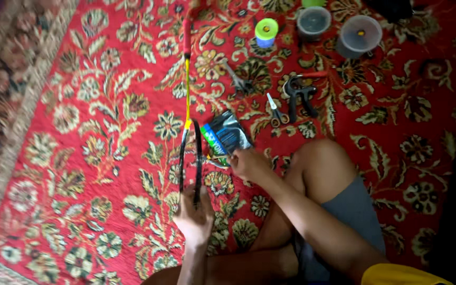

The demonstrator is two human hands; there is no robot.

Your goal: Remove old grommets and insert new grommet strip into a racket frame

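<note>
A person sits on a red floral carpet (80,121), and everything here can be placed from the badminton racket (188,100) that stands on edge before them. The left hand (195,217) is closed around the near end of the racket's dark head frame, fingers wrapped over the rim. The yellow shaft runs away from that hand to the red grip at the far end. Just right of the racket head, the right hand (247,163) rests with fingers curled at the near edge of a dark string packet (226,134) lying on the carpet; whether it pinches the packet or only touches it cannot be told. Further right of the racket lie small scissors (275,112) and a black hand gripper (299,97). Beyond those, near the racket's grip end, stand a green-topped tape roll (266,31) and two lidded plastic tubs (359,35).
</note>
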